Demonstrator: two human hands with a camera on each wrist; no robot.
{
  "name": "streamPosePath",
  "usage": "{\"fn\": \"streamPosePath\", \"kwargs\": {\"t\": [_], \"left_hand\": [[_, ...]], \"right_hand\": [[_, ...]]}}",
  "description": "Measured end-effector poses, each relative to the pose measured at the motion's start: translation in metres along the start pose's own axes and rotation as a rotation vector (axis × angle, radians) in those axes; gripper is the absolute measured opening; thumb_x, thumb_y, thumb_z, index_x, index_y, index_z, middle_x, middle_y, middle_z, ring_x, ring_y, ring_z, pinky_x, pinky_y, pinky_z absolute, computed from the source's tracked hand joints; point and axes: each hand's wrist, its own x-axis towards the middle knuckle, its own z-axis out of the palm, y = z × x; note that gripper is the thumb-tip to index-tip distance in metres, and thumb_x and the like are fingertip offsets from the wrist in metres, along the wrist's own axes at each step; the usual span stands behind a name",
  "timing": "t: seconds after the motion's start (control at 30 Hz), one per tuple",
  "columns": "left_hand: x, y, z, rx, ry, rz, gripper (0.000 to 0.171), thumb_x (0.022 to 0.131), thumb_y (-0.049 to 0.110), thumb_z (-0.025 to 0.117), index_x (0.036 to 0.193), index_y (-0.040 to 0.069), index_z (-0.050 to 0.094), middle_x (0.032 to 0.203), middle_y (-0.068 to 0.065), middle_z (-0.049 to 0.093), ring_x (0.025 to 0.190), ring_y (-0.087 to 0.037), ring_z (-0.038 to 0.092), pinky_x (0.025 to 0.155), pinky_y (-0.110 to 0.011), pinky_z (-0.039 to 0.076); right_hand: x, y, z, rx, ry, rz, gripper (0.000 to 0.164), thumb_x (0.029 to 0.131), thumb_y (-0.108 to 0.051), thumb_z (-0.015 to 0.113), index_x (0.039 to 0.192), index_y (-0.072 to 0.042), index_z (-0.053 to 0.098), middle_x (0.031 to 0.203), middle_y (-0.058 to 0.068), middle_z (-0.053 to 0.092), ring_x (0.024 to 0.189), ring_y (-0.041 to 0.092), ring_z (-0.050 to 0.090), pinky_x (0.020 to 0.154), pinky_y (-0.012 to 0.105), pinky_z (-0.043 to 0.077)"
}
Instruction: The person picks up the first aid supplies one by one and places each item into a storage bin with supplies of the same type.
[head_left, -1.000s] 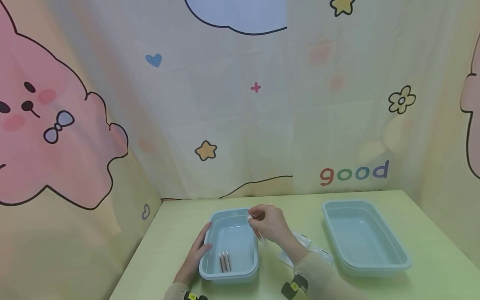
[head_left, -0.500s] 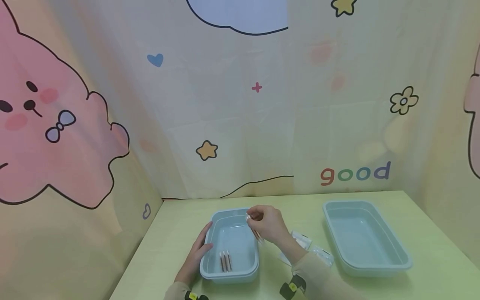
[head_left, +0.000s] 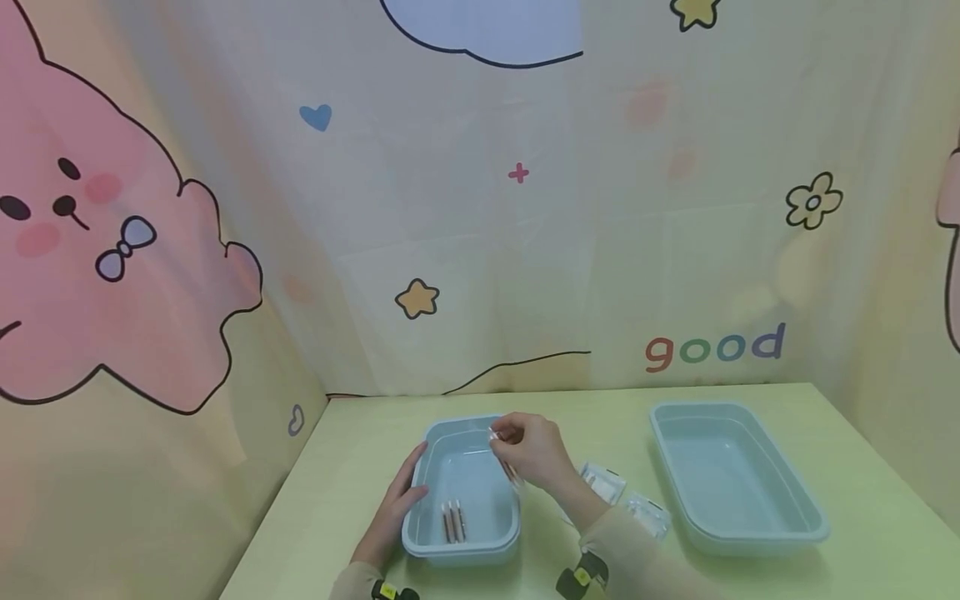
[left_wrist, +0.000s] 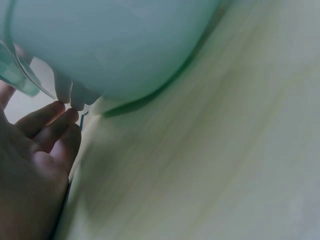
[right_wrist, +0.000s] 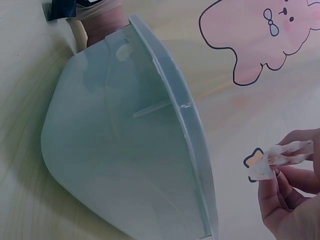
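Right hand (head_left: 534, 450) pinches wrapped sticks (head_left: 511, 472) at the tub's (head_left: 468, 477) right rim.
The bundle slants downward beneath that hand. Other sticks (head_left: 453, 522) lie in the tub, leftward and nearer the wearer, closer to the left hand (head_left: 393, 510), which grips the tub's side.

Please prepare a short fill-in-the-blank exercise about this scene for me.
1. Thin sticks are pinched in the person's ____ hand.
2. Both the left tub and the right tub are light ____.
3. Small packets lie on the table ____ the two tubs.
4. The wall lettering reads ____.

Missing words: right; blue; between; good.
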Motion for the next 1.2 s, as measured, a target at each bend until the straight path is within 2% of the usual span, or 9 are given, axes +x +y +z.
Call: {"fn": "streamPosePath", "kwargs": {"t": [0.47, 0.63, 1.2], "left_hand": [[0.000, -0.002, 0.000, 0.012, 0.006, 0.004, 0.059, 0.098, 0.025, 0.046, 0.150, 0.044, 0.026, 0.164, -0.003, 0.014, 0.148, -0.041, 0.015, 0.111, -0.064, 0.026], [0.000, -0.003, -0.001, 0.004, 0.006, 0.010, 0.059, 0.098, 0.024, 0.046, 0.150, 0.045, 0.027, 0.164, -0.003, 0.015, 0.148, -0.041, 0.016, 0.110, -0.065, 0.027], [0.001, -0.002, -0.001, 0.026, 0.016, 0.016, 0.060, 0.098, 0.023, 0.045, 0.151, 0.043, 0.026, 0.164, -0.003, 0.014, 0.148, -0.040, 0.014, 0.111, -0.065, 0.024]], "right_hand": [[0.000, 0.006, 0.014, 0.012, 0.005, -0.042, 0.016, 0.088, -0.025, 0.070, 0.095, -0.011, 0.072, 0.081, -0.003, 0.068, 0.073, 0.010, 0.060, 0.063, 0.024, 0.052], [0.002, 0.008, 0.016, 0.019, -0.009, -0.022, 0.015, 0.091, -0.027, 0.067, 0.096, -0.014, 0.072, 0.083, -0.004, 0.068, 0.075, 0.010, 0.059, 0.063, 0.024, 0.052], [0.002, 0.010, 0.007, 0.002, -0.005, -0.046, 0.015, 0.091, -0.026, 0.067, 0.098, -0.013, 0.071, 0.086, -0.002, 0.069, 0.077, 0.010, 0.061, 0.065, 0.024, 0.053]]}}
